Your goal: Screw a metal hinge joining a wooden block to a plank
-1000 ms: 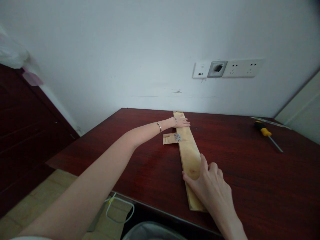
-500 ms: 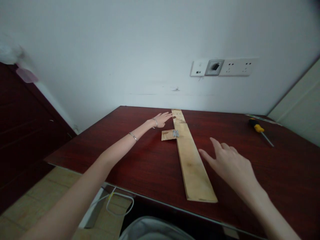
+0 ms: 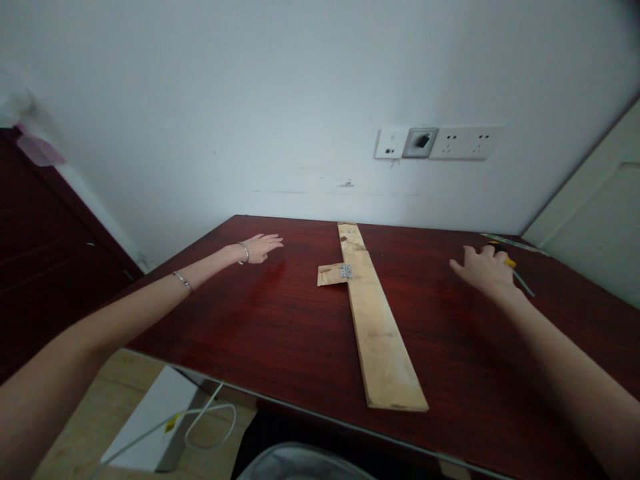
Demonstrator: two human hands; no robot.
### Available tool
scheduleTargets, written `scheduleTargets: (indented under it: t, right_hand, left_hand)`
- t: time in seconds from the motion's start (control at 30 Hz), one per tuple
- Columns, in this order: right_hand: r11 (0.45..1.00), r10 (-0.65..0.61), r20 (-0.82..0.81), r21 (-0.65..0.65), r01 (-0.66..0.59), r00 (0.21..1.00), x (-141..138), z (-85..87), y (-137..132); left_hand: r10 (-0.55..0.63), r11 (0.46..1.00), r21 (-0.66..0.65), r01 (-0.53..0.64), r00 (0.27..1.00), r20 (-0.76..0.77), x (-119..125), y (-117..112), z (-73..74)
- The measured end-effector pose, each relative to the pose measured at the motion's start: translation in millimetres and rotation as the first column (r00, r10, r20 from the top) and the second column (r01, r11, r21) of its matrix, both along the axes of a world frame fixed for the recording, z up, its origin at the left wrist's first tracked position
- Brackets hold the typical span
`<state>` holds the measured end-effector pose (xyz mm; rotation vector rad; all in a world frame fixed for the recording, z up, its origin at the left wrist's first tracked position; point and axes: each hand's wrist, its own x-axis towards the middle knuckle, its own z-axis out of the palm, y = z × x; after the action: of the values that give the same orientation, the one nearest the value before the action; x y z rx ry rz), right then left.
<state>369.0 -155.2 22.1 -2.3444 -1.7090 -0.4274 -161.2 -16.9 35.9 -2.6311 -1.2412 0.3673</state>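
A long pale wooden plank (image 3: 374, 327) lies on the dark red table (image 3: 260, 320), running from the wall toward me. A small wooden piece (image 3: 329, 275) is joined to its left side by a metal hinge (image 3: 345, 271). My left hand (image 3: 261, 248) hovers flat and open over the table, left of the plank, holding nothing. My right hand (image 3: 483, 270) is far to the right, lying over the black and yellow screwdriver (image 3: 510, 262). Its thumb is spread and its fingers curve over the handle without closing on it.
A row of wall sockets (image 3: 437, 143) sits above the table's back edge. A thin metal strip (image 3: 515, 244) lies behind the screwdriver. A dark cabinet (image 3: 45, 253) stands left, a pale door (image 3: 595, 220) right. On the floor are a white box (image 3: 150, 430) and cable (image 3: 213, 417).
Both hands left the plank. My left hand slid left across the table; my right hand swung right and reached the screwdriver. The plank stayed in place.
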Motion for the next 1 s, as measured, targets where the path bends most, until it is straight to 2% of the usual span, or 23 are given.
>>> scheduleTargets:
  t: [0.2, 0.3, 0.4, 0.5, 0.57, 0.63, 0.7, 0.83, 1.0]
  right_hand:
    - [0.99, -0.128, -0.09, -0.076, 0.122, 0.988, 30, -16.1, 26]
    - [0.981, -0.168, -0.11, -0.118, 0.154, 0.98, 37, -22.5, 41]
    - [0.96, -0.256, -0.093, -0.14, 0.242, 0.962, 40, -27.5, 55]
    - [0.944, -0.32, -0.072, -0.111, 0.312, 0.945, 43, -30.4, 65]
    - [0.938, -0.344, -0.075, -0.08, 0.338, 0.936, 49, -30.6, 69]
    - [0.931, -0.365, -0.091, -0.063, 0.36, 0.927, 57, -29.6, 70]
    - [0.924, -0.382, -0.119, -0.066, 0.377, 0.916, 66, -27.9, 70]
    - [0.903, -0.429, -0.201, -0.112, 0.414, 0.881, 86, -26.2, 68]
    - [0.902, -0.431, -0.275, -0.161, 0.4, 0.86, 103, -29.6, 68]
  left_hand:
    - [0.094, 0.996, 0.015, -0.094, 0.993, -0.076, -58, -8, 19.0]
    - [0.139, 0.99, 0.021, -0.138, 0.985, -0.1, -85, -12, 31.3]
    - [0.155, 0.988, 0.036, -0.152, 0.983, -0.102, -110, -15, 42.7]
    - [0.15, 0.988, 0.043, -0.147, 0.985, -0.088, -127, -15, 47.9]
    - [0.137, 0.99, 0.045, -0.134, 0.988, -0.071, -130, -12, 46.1]
    - [0.113, 0.993, 0.039, -0.112, 0.993, -0.04, -122, -8, 40.5]
    - [0.074, 0.997, 0.017, -0.074, 0.997, -0.002, -104, -3, 33.0]
    - [-0.02, 0.999, -0.049, 0.022, 0.998, 0.052, -49, 2, 18.3]
    - [-0.139, 0.979, -0.118, 0.167, 0.967, 0.215, 24, -4, 2.6]
